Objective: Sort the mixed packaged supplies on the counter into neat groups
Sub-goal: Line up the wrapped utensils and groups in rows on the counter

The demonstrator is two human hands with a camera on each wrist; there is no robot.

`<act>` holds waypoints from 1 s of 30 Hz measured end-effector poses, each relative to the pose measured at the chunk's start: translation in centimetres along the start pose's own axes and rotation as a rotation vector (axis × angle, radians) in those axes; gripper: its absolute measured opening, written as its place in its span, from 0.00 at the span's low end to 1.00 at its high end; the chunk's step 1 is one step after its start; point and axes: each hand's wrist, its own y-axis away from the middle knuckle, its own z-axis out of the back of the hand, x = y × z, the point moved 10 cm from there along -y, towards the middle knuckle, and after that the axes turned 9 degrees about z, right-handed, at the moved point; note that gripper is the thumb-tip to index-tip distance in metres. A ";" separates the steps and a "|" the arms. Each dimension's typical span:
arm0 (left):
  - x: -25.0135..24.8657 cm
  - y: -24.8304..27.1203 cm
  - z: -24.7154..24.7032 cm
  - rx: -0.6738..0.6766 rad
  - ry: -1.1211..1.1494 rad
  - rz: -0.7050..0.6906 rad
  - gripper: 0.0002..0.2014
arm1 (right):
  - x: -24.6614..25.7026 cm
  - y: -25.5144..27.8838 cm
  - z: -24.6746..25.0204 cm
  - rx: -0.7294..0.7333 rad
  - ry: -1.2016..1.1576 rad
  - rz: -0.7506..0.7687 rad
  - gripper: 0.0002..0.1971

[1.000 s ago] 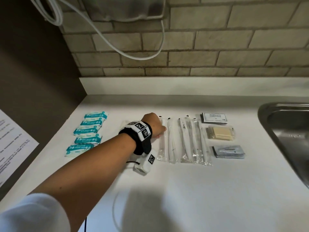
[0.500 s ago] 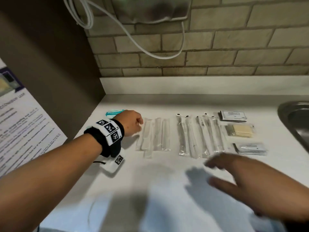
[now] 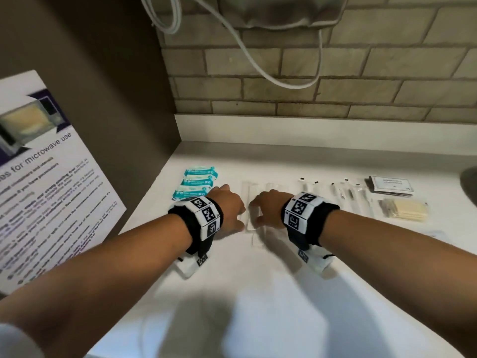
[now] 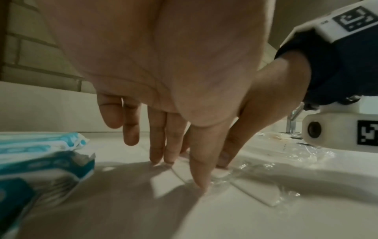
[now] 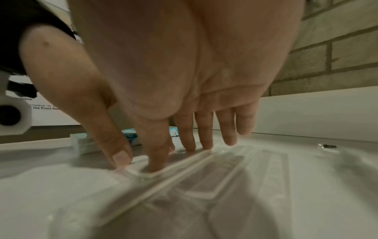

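Note:
Several long clear-wrapped white packets (image 3: 251, 193) lie side by side on the white counter (image 3: 258, 293). My left hand (image 3: 238, 215) and right hand (image 3: 254, 215) sit at their near ends, thumbs almost meeting. In the left wrist view the left hand (image 4: 180, 165) has straight fingers, tips down on the counter and the wrapper (image 4: 255, 190). In the right wrist view the right hand (image 5: 180, 155) presses straight fingers onto the packets (image 5: 204, 177). Teal packets (image 3: 196, 184) are stacked in a column just left of the left hand.
Clear-wrapped sticks with dark tips (image 3: 343, 195) lie to the right, then dark-edged white sachets (image 3: 391, 186) and a cream packet (image 3: 405, 211). A sink rim (image 3: 471, 177) shows at far right. A brown side wall with a microwave notice (image 3: 46, 189) stands left; a brick wall is behind.
The left hand slid a few clear packets leftward, away from the others. The right hand came in from the lower right and now presses on those packets beside the left hand.

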 end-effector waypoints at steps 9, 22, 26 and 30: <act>1.2 -1.1 0.4 0.028 -0.067 -0.064 0.22 | -1.3 0.9 0.1 0.010 0.015 -0.037 0.18; -3.6 -2.4 -0.2 0.000 0.019 -0.205 0.26 | -2.9 1.4 -0.6 0.054 0.061 -0.118 0.27; -2.0 -2.9 -0.1 0.023 0.098 -0.096 0.34 | -1.6 1.0 -1.0 0.058 0.100 -0.050 0.24; -1.3 -2.9 -0.2 0.024 0.102 -0.076 0.33 | -1.7 0.0 -0.6 0.015 0.063 -0.063 0.22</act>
